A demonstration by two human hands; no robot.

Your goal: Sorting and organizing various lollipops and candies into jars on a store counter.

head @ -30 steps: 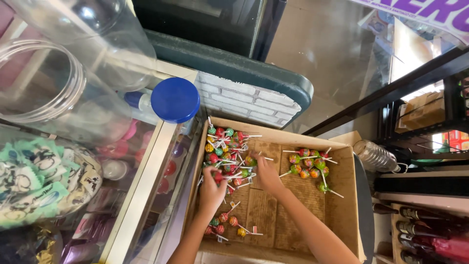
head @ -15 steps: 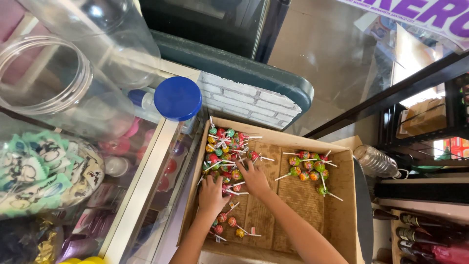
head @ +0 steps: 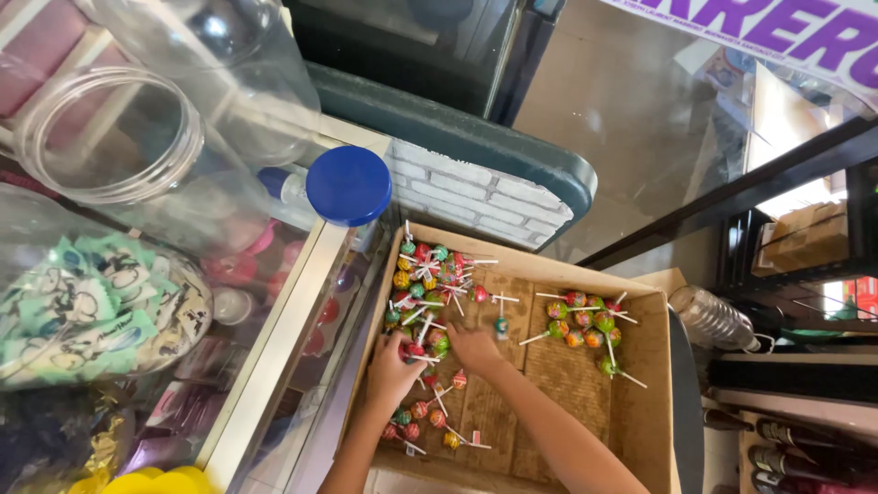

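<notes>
An open cardboard box [head: 640,402] holds round wrapped lollipops on white sticks. The largest pile [head: 430,279] lies in the box's far left corner. A smaller group [head: 583,320] sits at the far right and a loose row [head: 430,419] near the front left. My left hand [head: 391,373] is curled down over lollipops at the near edge of the big pile, with a stick at its fingertips. My right hand [head: 473,349] lies just right of it, fingers touching lollipops at the same edge; its grip is hidden.
To the left stands a glass display counter [head: 274,348]. On it are clear plastic jars [head: 110,137], a jar of green-wrapped sweets [head: 82,311] and a blue lid [head: 348,186]. A clear plastic bottle [head: 713,317] lies right of the box, with dark bottles [head: 805,448] lower right.
My right hand has slid left from the box's middle to the edge of the big pile. My left hand has stayed at the pile and closed down over the lollipops.
</notes>
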